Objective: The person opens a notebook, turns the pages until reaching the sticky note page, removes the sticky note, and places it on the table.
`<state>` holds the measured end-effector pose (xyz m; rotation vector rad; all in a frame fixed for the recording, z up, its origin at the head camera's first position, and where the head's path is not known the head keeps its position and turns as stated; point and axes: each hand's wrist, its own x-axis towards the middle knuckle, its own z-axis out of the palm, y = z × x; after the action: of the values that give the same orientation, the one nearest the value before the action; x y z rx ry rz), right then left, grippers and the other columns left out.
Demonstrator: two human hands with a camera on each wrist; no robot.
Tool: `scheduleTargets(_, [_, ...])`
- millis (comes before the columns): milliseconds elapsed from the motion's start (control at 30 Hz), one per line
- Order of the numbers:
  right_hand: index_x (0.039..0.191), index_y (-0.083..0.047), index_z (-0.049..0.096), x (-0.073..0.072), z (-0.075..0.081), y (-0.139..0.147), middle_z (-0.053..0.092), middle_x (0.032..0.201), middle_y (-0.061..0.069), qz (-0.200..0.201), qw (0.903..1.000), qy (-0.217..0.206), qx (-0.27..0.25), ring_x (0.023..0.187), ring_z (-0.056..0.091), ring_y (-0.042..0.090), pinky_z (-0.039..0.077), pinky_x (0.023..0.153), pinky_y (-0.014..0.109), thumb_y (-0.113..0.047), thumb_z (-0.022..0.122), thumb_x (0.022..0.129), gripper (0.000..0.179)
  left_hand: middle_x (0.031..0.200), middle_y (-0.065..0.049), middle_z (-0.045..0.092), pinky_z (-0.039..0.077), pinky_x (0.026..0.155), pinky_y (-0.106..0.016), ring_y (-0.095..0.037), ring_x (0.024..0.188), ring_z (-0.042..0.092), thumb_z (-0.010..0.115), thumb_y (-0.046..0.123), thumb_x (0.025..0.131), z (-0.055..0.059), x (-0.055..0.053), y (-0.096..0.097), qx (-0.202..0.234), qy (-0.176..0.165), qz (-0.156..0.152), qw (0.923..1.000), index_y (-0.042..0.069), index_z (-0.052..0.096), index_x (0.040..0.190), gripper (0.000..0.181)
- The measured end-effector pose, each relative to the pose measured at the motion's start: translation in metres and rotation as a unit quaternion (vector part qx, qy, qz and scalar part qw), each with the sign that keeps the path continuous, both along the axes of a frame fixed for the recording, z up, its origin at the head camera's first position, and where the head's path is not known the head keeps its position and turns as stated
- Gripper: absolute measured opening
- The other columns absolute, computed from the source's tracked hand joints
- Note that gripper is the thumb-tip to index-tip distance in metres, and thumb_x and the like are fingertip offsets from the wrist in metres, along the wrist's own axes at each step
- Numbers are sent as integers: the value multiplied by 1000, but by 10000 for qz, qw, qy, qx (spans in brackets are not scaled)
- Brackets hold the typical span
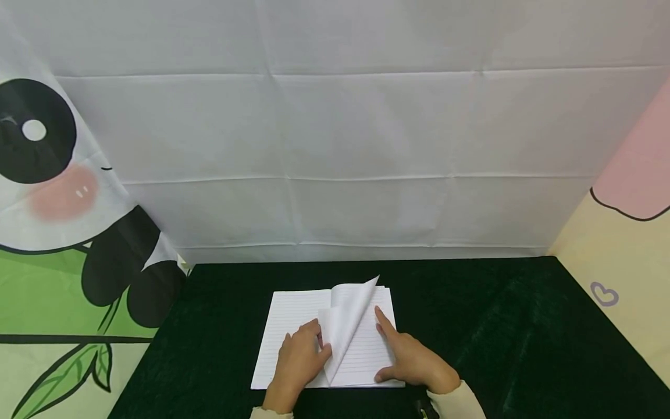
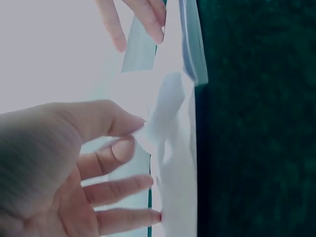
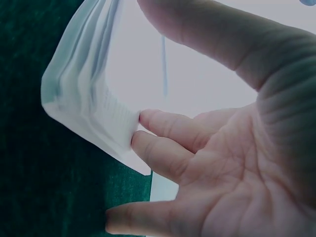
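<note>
An open notebook (image 1: 295,308) with lined pages lies on the dark green cloth. One of its leaves (image 1: 349,323) is lifted and folded over diagonally towards the left, its top corner pointing up. My left hand (image 1: 302,358) pinches this leaf between thumb and index finger; in the left wrist view the sheet (image 2: 170,101) bends at the fingertips, the other fingers spread below. On the right-hand page rests my right hand (image 1: 413,356), fingers extended and thumb apart near the bottom edge. In the right wrist view its fingers (image 3: 168,128) touch the notebook's edge, where several page layers (image 3: 89,74) fan out.
The green cloth (image 1: 497,326) covers the table around the notebook. Behind it hangs a creased white sheet (image 1: 366,128). Printed cartoon panels stand at the left (image 1: 63,291) and right (image 1: 628,262). A small dark object (image 1: 426,409) shows by the right sleeve.
</note>
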<state>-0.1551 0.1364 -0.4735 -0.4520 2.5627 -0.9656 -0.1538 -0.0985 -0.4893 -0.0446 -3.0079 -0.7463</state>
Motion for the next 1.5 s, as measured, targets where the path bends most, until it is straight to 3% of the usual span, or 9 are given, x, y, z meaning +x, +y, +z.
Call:
scheduleTargets(133, [159,-7,23,0,-1,1,53,147,25,195,9998,78,-7,113,60,30,46,103,57,-21,92,69,115,108,-17,74,37,107,-73,-45,116,65,76,22,83,1,-2,-8,-112,-30,506,9986,7,65,88,19])
scheduleTargets(333, [151,2,38,0,0,2,40,158,25,393,9992,87,-15,148,38,44,30,118,63,-19,91,70,100,130,-23,67,26,115,-73,-52,138,46,70,23,86,2,-6,-27,-133,48,1177,9930,0,67,123,43])
scheduleTargets(433, [149,3,41,0,0,1,40,158,26,394,9992,91,-7,148,36,45,29,118,63,-17,91,70,96,119,-21,72,27,113,-75,-51,133,51,70,20,85,3,-7,-37,-101,86,1269,9918,3,71,109,29])
scheduleTargets(533, [149,2,43,-1,0,0,41,158,25,359,9993,39,19,149,36,44,28,119,63,-16,91,70,94,92,-15,70,42,102,-66,-45,107,62,70,19,84,3,-7,-48,-146,71,1323,9911,8,66,84,12])
scheduleTargets(733, [147,0,45,-1,-2,0,41,157,26,384,9992,40,98,148,37,44,29,119,62,-17,92,69,94,65,-5,51,38,69,-41,-22,68,49,68,16,87,5,-3,-68,-120,-548,1327,9896,10,53,74,21])
scheduleTargets(833, [148,-1,44,0,-2,0,39,158,26,411,9991,6,102,148,37,44,30,118,63,-19,94,66,98,70,-8,54,38,66,-38,-22,65,51,68,15,87,8,0,-75,77,-1137,1301,9849,7,53,93,18])
scheduleTargets(1000, [151,-7,43,1,0,-2,33,162,24,371,9989,-174,226,147,38,45,32,116,65,-21,96,62,105,84,-11,61,41,66,-39,-24,69,55,67,14,88,13,3,-86,194,-1695,1124,9789,12,48,125,41])
scheduleTargets(1233, [151,-11,44,5,4,-10,30,164,22,101,9980,-346,514,150,31,46,24,113,76,-12,97,57,108,78,-7,56,39,68,-39,-22,69,53,66,12,90,14,6,-94,100,-2042,780,9758,16,60,98,11])
scheduleTargets(1500, [149,-16,48,8,2,-20,33,164,20,-218,9917,-248,1244,149,35,46,19,106,84,-8,98,53,108,81,-8,57,39,67,-37,-23,71,53,64,6,87,16,4,-94,39,-2107,790,9743,14,63,93,10])
